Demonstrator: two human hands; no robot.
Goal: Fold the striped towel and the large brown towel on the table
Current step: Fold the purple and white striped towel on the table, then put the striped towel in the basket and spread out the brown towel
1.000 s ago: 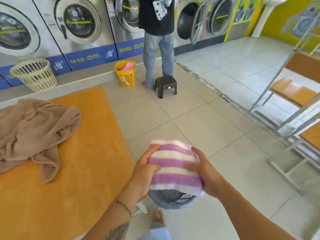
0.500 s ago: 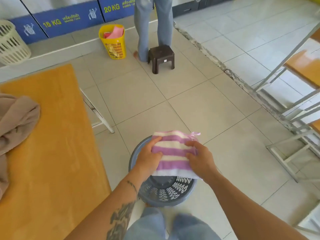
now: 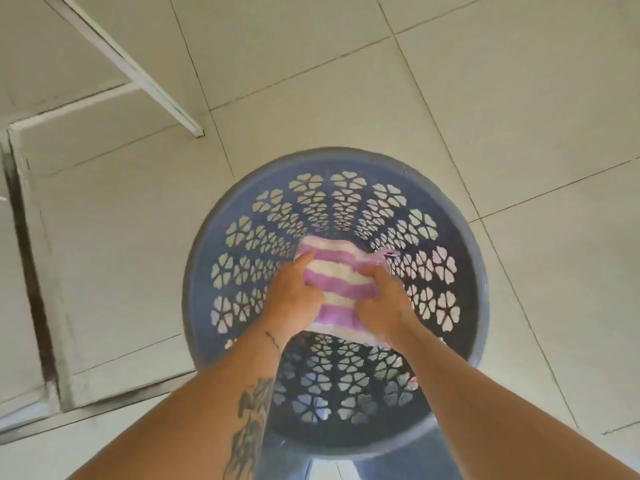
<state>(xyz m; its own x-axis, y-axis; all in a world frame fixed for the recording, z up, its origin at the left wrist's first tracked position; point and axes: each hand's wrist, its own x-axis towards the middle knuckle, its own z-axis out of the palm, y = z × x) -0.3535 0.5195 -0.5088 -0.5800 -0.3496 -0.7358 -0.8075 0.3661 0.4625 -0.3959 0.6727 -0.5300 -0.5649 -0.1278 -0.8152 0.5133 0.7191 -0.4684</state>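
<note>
The folded purple-and-white striped towel is deep inside the round blue-grey laundry basket, low down near its bottom. My left hand grips the towel's left side and my right hand grips its right side. Both forearms reach down past the basket's near rim. The brown towel and the table top are out of view.
The basket stands on a pale tiled floor. White metal table legs and crossbars run along the floor at the left. A bit of blue jeans shows under the basket's near rim.
My view tipped straight down over the basket. Both hands carried the striped towel from above the rim down into the basket. The table, brown towel and washing machines left the view.
</note>
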